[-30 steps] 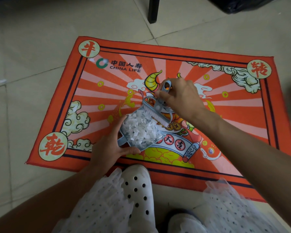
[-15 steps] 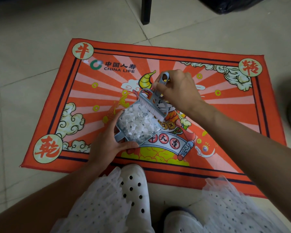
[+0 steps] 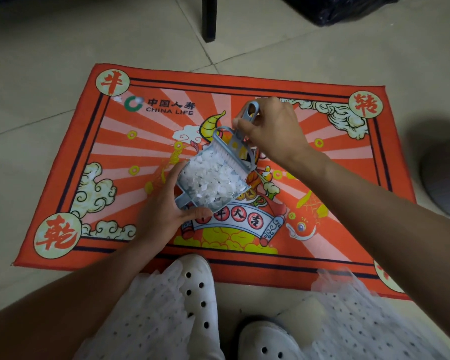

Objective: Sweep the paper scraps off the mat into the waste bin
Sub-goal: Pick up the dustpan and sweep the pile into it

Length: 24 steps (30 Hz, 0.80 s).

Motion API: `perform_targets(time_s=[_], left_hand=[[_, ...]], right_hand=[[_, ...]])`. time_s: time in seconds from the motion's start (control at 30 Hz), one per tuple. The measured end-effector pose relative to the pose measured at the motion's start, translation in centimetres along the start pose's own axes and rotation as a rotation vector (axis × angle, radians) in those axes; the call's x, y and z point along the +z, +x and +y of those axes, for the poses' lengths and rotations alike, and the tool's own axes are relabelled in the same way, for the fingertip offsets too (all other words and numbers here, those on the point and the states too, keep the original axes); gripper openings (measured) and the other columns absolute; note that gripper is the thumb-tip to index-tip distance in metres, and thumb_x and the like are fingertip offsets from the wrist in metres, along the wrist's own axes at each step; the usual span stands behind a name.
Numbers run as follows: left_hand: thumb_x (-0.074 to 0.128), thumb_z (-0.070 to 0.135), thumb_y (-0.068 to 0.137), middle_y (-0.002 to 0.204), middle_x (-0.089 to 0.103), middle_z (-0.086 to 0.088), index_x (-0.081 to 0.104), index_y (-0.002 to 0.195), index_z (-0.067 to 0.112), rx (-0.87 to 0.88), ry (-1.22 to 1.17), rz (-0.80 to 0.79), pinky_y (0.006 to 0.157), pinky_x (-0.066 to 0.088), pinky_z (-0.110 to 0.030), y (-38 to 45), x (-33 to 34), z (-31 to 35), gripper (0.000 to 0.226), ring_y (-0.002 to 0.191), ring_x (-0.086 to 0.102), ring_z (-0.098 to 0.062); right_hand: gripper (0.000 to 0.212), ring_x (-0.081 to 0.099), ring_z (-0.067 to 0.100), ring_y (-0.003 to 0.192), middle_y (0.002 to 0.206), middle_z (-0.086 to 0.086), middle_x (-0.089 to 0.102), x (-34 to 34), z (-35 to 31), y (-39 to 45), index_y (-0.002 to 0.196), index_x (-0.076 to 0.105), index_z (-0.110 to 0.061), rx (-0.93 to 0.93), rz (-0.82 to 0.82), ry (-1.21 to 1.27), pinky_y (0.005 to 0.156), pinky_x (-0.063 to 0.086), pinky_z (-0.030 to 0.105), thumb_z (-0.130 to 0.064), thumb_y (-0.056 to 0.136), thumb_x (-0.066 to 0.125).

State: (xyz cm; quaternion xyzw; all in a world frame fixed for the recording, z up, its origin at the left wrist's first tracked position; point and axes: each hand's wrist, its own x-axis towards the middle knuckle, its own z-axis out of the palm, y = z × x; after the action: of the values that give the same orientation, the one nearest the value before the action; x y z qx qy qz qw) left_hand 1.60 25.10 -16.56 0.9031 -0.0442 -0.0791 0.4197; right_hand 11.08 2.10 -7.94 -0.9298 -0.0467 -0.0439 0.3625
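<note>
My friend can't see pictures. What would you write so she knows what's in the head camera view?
A person's left hand holds a small blue dustpan heaped with white paper scraps above an orange mat, while the right hand holds a little blue brush at the pan's far edge. White shoes and a dotted skirt show below.

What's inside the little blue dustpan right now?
The dustpan, held by the left hand, holds a heap of white paper scraps. The brush in the right hand rests at its mouth. The pan's floor is covered.
</note>
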Motion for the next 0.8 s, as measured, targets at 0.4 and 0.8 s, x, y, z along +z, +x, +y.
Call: perform_targets(time_s=[0.4,0.8], left_hand=[[0.068,0.082,0.057,0.111,0.063,-0.003,0.022,0.149,0.044,0.017,0.008,-0.055,0.055,0.053,-0.051,1.0,1.7,1.3,0.11,0.074,0.066,-0.03],[0.072,0.08,0.054,0.139,0.055,0.003,0.024,0.147,0.046,0.014,0.009,-0.066,0.061,0.054,-0.039,0.6,3.1,1.2,0.109,0.1,0.064,-0.024]], right_hand=[[0.027,0.061,0.024,0.068,0.068,0.002,0.066,-2.1,2.0,-0.4,0.076,0.067,-0.015,0.027,0.018,-0.09,0.066,0.052,0.037,-0.042,0.08,0.06],[0.024,0.059,0.027,0.068,0.069,0.006,0.065,-3.9,4.4,-1.0,0.075,0.065,-0.015,0.029,0.057,-0.172,0.062,0.047,0.035,-0.036,0.085,0.06]])
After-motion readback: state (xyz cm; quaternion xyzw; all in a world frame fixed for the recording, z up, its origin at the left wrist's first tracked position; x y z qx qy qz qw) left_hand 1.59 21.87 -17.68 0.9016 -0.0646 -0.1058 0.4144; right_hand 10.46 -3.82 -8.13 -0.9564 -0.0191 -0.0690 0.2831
